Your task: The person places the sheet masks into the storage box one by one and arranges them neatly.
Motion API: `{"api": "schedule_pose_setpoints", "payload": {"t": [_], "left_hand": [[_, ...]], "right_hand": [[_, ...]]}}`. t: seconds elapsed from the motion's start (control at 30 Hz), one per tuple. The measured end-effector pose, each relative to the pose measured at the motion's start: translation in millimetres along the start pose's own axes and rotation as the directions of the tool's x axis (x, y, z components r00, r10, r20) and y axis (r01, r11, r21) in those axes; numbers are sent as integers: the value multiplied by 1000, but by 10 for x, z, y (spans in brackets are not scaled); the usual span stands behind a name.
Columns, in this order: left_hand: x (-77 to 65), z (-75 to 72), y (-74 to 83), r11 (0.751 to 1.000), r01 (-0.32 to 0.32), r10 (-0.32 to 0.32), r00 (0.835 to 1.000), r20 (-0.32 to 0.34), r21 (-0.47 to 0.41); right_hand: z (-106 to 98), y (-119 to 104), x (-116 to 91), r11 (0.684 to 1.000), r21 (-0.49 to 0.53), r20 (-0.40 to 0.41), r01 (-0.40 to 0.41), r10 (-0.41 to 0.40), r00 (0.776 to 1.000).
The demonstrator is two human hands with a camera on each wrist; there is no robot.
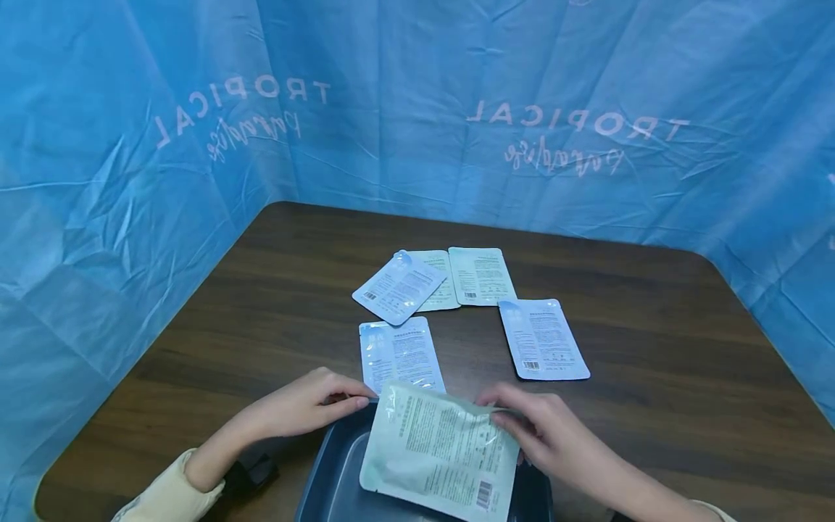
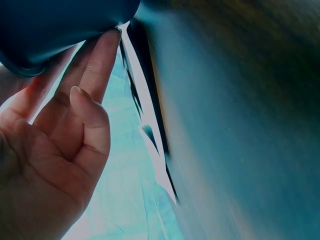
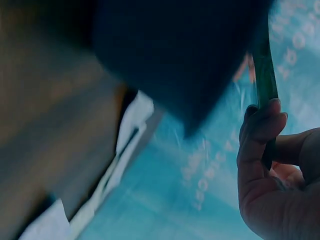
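Observation:
In the head view my right hand (image 1: 535, 428) pinches a pale green foil packet (image 1: 443, 449) near its upper right corner, thumb on the printed face. The packet slants over a dark blue tray (image 1: 339, 471) and hides much of its inside. From the right wrist, the packet (image 3: 264, 75) shows edge-on between thumb and fingers of the hand (image 3: 275, 170). My left hand (image 1: 313, 406) holds the tray's far left corner with thumb and forefinger. Its other fingers lie against the tray's outer wall (image 2: 65, 30) in the left wrist view, one of them bent.
Past the tray lies a pale blue packet (image 1: 401, 355), with another blue packet (image 1: 544, 339) to the right. Farther back, a blue packet (image 1: 398, 286) overlaps a green packet (image 1: 443, 283) beside a second green packet (image 1: 481, 275). Blue curtains (image 1: 417, 145) surround the brown table (image 1: 652, 348).

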State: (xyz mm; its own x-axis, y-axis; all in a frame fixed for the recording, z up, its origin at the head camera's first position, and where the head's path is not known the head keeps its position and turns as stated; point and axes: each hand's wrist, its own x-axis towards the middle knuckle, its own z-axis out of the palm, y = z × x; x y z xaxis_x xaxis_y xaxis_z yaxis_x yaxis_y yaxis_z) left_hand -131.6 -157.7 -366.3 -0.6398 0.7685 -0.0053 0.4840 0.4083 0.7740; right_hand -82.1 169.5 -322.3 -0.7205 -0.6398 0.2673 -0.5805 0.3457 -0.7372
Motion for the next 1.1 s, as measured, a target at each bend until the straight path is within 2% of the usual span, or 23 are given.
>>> {"api": "schedule_pose_setpoints", "payload": {"t": [0.1,0.27,0.43,0.53,0.63,0.8,0.87,0.97,1.1], "left_hand": [[-3,-7,12,1000,-4,4,1000,-9,24],[2,-28,30,1000,-6,7,1000,-13,30],[-8,-25,44,1000,13,-13,1000,-14,18],[-15,-15,39,1000,17,-17,1000,-16,17],[-19,-1,31,1000,21,-20,1000,-21,20],[-25,24,18,999,16,-15,999,-35,34],[-25,31,16,999,5,-4,999,-41,37],[-23,37,14,999,-8,10,999,-50,39],[-21,32,15,999,-11,13,998,-55,40]], "right_hand": [[150,23,-24,999,13,38,49,-50,998],[305,61,-47,1000,7,111,21,-21,994],[399,81,-35,983,-163,142,82,-59,988],[435,77,-32,964,-253,178,76,-31,983],[468,73,-28,937,-342,254,67,23,967],[532,85,12,886,-455,402,93,111,909],[559,100,28,860,-493,434,132,111,894],[592,129,43,819,-535,461,207,78,884],[624,161,46,755,-584,458,297,5,889]]}}
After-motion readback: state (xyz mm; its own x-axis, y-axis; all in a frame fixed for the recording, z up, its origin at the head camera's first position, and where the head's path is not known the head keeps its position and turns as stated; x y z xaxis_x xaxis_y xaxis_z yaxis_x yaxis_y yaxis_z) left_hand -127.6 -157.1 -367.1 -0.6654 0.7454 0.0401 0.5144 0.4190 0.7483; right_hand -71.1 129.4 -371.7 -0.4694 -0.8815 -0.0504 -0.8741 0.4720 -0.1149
